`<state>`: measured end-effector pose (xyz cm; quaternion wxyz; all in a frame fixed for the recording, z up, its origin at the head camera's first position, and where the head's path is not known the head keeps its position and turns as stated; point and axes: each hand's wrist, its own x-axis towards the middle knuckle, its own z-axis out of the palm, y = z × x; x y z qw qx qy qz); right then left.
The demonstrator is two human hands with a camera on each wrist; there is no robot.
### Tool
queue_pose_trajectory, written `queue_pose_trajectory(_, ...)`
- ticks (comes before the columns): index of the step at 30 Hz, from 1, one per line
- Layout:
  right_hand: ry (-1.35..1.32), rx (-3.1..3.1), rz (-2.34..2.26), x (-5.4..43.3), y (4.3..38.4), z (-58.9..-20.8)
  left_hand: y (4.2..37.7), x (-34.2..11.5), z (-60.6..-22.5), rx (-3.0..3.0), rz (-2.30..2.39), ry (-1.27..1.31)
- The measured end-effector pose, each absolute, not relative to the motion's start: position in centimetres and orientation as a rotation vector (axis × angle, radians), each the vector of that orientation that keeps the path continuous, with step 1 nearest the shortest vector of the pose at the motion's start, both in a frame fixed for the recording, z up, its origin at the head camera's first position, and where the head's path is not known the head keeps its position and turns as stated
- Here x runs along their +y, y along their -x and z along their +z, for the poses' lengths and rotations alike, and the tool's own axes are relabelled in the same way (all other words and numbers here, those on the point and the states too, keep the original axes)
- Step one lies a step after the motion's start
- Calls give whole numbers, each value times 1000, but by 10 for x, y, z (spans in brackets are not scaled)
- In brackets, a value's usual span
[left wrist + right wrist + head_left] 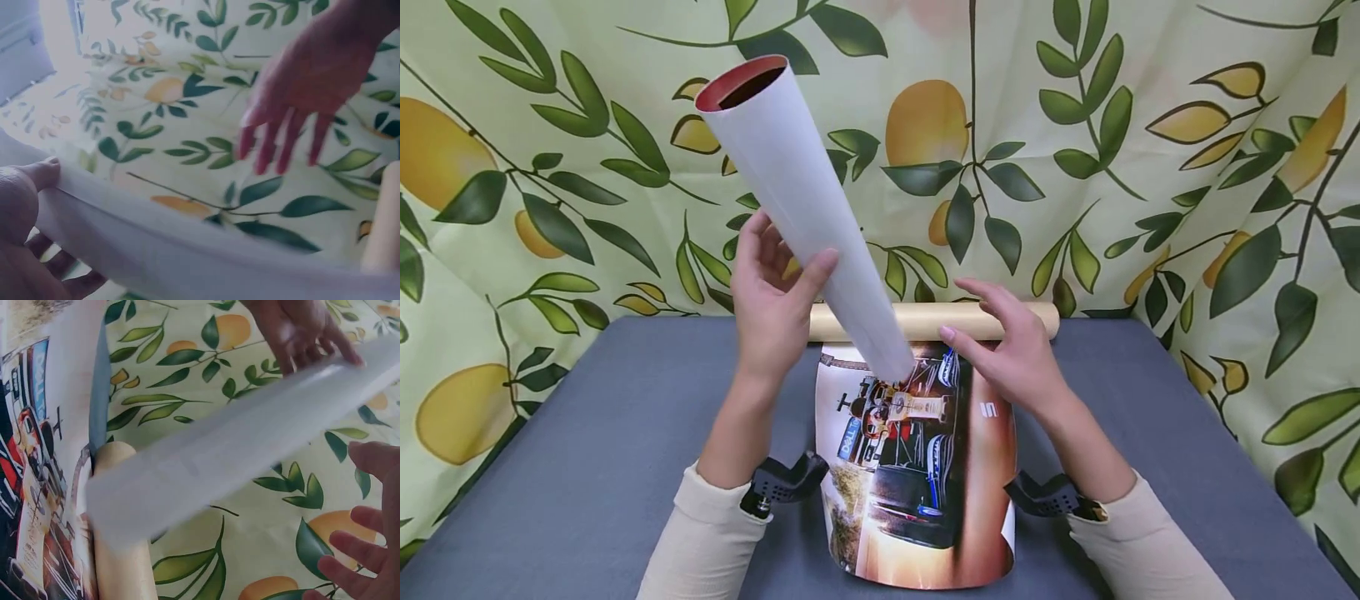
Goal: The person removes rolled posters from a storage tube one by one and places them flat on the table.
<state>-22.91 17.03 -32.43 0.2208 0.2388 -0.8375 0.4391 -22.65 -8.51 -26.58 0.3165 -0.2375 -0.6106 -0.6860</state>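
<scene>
My left hand (772, 300) grips a rolled poster (827, 217) near its middle, thumb in front and fingers round the back. White outside and reddish inside at its upper end, the roll tilts up to the left, its lower end over a spread poster (917, 467) of a racing car. To the right of the roll's lower end, my right hand (1011, 350) hovers apart from it with fingers spread, holding nothing. The right wrist view shows the roll (237, 444) slanting between both hands. Behind it lies a tan cardboard tube (1033, 321) across the spread poster's far edge.
A grey table (587, 467) lies under everything. Cloth (865, 50) printed with leaves and orange fruit hangs behind and along both sides. The spread poster's near edge curls at its right corner.
</scene>
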Motion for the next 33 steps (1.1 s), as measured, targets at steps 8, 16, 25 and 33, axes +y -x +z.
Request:
queue_pose_trajectory(8, -822, -2314, 975, 164, 226, -327, 232, -60, -284, -1686, -2053, 497)
queue_pose_trajectory(16, -872, -2272, 926, 158, 223, -330, 229, -39, -298, -1810, -2032, 562)
queue_pose_trajectory(25, -740, -2197, 1040, 156, 225, -333, 233, -35, -308, -1906, -1899, 683)
queue_pose_trajectory(33, -618, -2212, 1214, 156, 223, -333, 225, -28, -311, -2084, -1442, 781)
